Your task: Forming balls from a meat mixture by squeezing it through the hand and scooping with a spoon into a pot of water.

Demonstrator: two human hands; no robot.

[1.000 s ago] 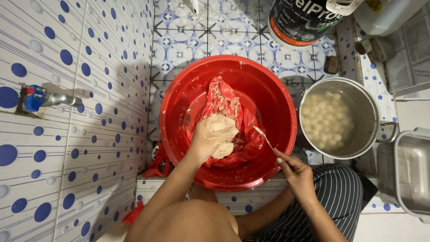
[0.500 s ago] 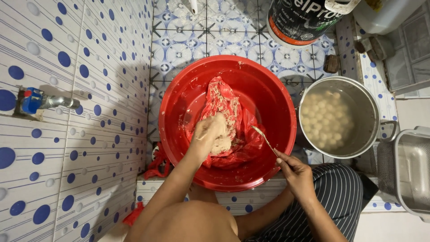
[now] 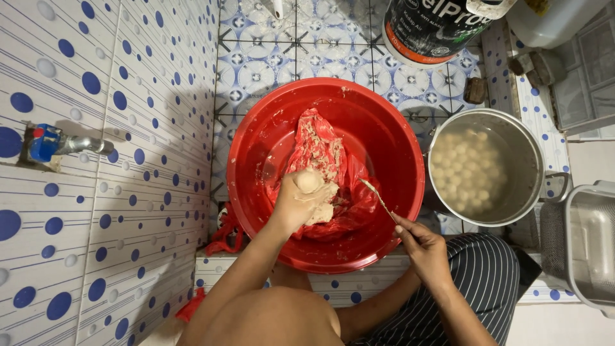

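Note:
A big red basin (image 3: 397, 147) sits on the tiled floor in the head view, with a red plastic bag (image 3: 320, 144) smeared with pale paste inside it. My left hand (image 3: 298, 202) is closed on a lump of that pale paste (image 3: 309, 181), and a rounded ball of it bulges out above my fist. My right hand (image 3: 419, 247) pinches the handle of a metal spoon (image 3: 378, 198) whose bowl points into the basin, apart from the left hand. To the right stands a steel pot (image 3: 532, 150) of water with several pale balls (image 3: 464, 166) in it.
A black bucket (image 3: 429, 29) and a white container (image 3: 544, 22) stand behind the basin. A grey tray-like bin (image 3: 586, 247) is at the far right. A tap (image 3: 61, 144) sticks out of the blue-dotted wall at the left. My striped trouser leg (image 3: 480, 282) is below the pot.
My left hand has squeezed tighter, pushing a round ball of paste out above the fist. The right hand and spoon have barely moved.

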